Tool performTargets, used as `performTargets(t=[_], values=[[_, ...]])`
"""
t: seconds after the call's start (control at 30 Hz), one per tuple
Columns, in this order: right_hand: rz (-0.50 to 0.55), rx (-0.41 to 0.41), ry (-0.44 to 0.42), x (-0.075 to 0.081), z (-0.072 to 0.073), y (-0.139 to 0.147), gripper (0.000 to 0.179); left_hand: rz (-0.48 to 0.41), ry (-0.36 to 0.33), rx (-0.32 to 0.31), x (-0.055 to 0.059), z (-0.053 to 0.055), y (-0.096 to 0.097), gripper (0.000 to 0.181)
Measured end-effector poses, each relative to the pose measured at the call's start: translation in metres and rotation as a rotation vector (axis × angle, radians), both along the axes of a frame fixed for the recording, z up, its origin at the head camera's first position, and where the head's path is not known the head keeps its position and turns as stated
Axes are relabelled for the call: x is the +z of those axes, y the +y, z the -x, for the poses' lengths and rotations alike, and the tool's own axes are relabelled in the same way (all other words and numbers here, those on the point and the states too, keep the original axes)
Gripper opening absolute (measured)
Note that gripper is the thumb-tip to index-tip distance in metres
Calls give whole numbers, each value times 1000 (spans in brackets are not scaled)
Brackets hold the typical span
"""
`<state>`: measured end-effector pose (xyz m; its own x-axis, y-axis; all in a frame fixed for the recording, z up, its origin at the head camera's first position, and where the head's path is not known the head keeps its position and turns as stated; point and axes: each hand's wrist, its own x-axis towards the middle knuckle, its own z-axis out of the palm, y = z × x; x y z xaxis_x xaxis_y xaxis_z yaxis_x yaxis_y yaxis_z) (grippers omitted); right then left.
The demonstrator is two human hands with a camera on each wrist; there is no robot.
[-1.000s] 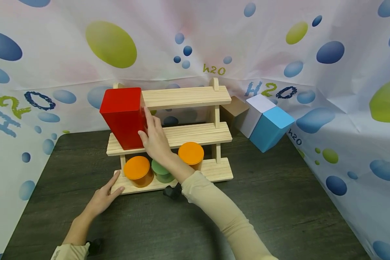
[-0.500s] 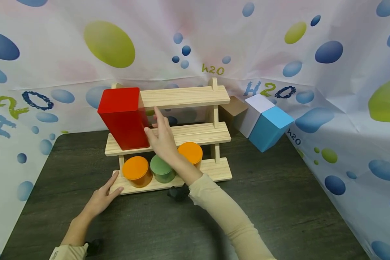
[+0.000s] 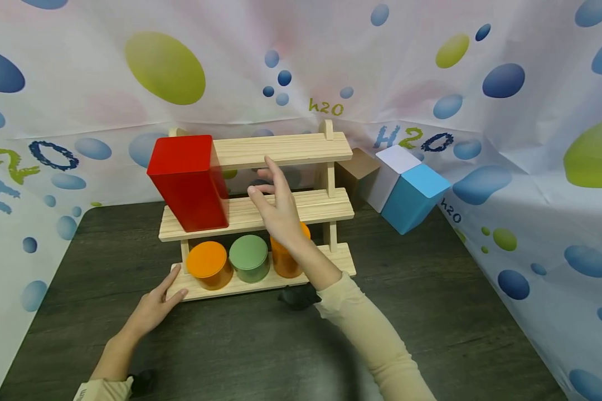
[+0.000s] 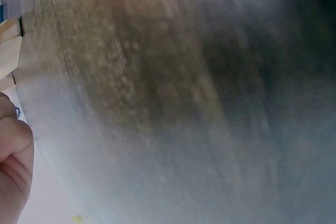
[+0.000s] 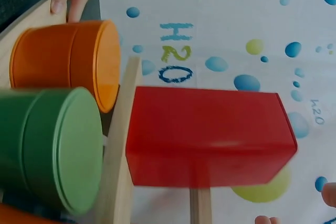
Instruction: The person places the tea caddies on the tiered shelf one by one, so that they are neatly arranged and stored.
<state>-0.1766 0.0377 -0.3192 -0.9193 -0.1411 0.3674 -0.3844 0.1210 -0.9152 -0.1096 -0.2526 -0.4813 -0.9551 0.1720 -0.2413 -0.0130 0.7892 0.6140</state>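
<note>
red box (image 3: 188, 184) left of right fingers (image 3: 279, 179)

In the head view, a smooth, glossy finish is shown by the red box (image 3: 185, 189) at nine o'clock. The rack (image 3: 283, 150) is made of grained wood. A smooth, satin surface is seen on the green canister (image 3: 249, 257) at seven o'clock. The desk (image 3: 221, 345) is finished in wood-like grain; the backdrop (image 3: 311, 55) at twelve o'clock is creased.
</note>
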Motion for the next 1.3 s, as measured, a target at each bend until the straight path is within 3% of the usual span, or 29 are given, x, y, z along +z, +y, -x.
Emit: performTargets(t=[0.37,1.07,1.3], values=[[-9,-75,12,-7,-3,35,55,-6,5,4,1,-2,-1,75],[1,-292,-153,-50,4,98,52,-6,-4,11,1,0,1,75],[4,-371,-193,-62,14,121,52,-4,-19,8,3,1,2,75]])
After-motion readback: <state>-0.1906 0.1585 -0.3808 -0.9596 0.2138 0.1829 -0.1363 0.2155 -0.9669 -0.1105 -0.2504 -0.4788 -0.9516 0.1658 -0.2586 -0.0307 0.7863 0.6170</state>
